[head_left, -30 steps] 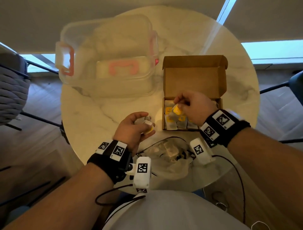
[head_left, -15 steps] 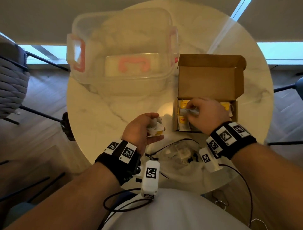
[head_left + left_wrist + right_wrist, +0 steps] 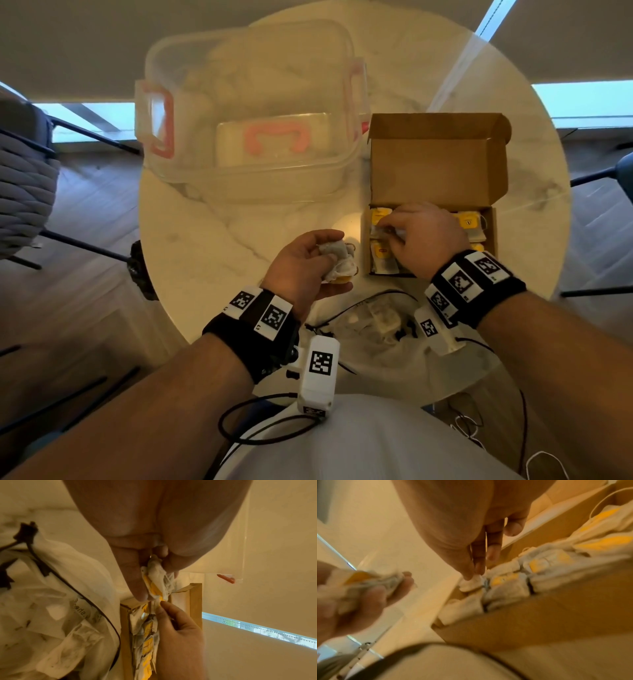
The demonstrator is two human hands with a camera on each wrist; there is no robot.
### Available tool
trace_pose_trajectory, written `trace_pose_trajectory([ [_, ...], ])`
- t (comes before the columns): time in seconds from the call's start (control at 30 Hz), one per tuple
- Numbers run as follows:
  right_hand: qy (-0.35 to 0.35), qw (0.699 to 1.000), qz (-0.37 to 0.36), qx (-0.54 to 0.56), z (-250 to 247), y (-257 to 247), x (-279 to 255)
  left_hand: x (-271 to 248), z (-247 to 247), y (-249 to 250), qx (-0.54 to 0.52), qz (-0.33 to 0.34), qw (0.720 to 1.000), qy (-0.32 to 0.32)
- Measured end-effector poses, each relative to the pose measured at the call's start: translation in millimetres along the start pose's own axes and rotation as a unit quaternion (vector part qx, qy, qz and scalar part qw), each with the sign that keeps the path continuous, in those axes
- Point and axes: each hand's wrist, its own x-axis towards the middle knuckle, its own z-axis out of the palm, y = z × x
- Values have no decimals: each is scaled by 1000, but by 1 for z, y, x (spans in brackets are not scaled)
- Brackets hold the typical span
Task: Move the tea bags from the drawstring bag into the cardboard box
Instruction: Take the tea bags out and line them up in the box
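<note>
The open cardboard box sits on the table's right side, with several yellow-tagged tea bags lying in its tray. My right hand is down in the tray's left end and pinches one white tea bag between thumb and fingers. Just left of the box, my left hand is curled round a small bundle of tea bags. The translucent drawstring bag, with black cords, lies slack at the table's near edge between my wrists; more tea bags show through it.
A clear plastic bin with pink latches stands upside down at the back left of the round marble table. A grey chair stands off the table's left side. Black cables trail near my lap.
My right hand has carried its tea bag down into the left end of the box tray. My left hand still holds its bundle in about the same place.
</note>
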Motion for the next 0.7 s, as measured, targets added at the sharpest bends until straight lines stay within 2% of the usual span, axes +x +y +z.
trace_pose_trajectory([
  [0.1,9,994,20,111,-13,-5,-8,1,4,4,34,12,999,-16],
  [0.2,-14,972,17,232,-23,-12,-19,0,12,10,33,-16,998,-49],
  [0.3,-43,958,-3,285,-26,-14,-32,-5,22,18,25,-38,994,-101],
  [0.37,-42,933,9,358,-24,-15,-39,-7,27,22,33,-40,991,-123],
  [0.47,5,886,46,461,-22,-15,-46,-7,33,22,36,-50,990,-130],
  [0.6,50,893,84,439,-17,-8,-52,-4,36,16,49,-60,992,-97],
  [0.7,88,885,149,431,-9,3,-54,-3,33,10,47,-61,995,-56],
])
